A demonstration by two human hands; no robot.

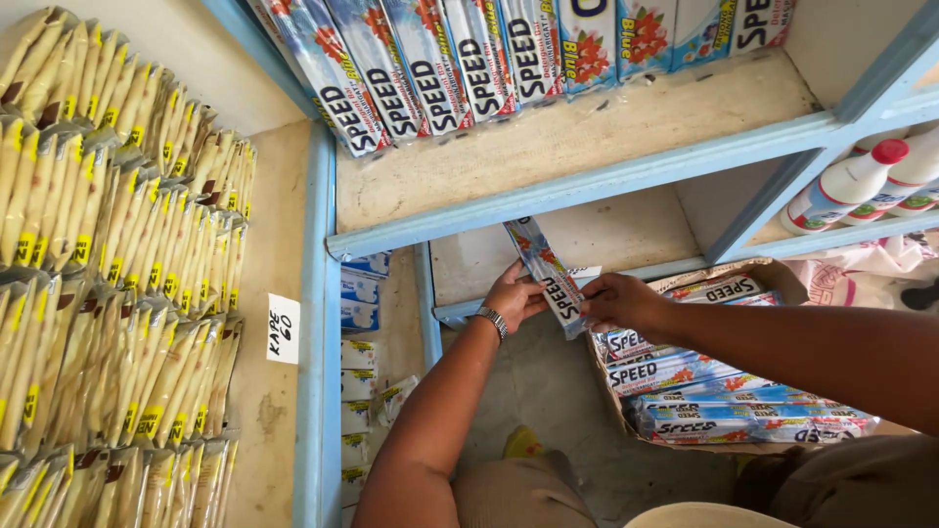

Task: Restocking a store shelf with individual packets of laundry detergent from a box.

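Both my hands hold one long blue soap bar packet (544, 266) with red flowers on it, tilted in front of the lower shelf. My left hand (513, 296), with a metal watch at the wrist, grips its left side. My right hand (618, 301) grips its lower right end. Just below my right hand an open cardboard box (763, 269) holds several more of the same packets (704, 391). On the upper blue-edged shelf (587, 181), a row of the same packets (430, 68) leans upright.
Rows of yellow sachets (108, 264) fill the left shelf, with a small white price tag (283, 329) beside them. White bottles with red caps (851, 186) lie on the right shelf. Small white boxes (358, 372) are stacked low down. A grey floor lies below.
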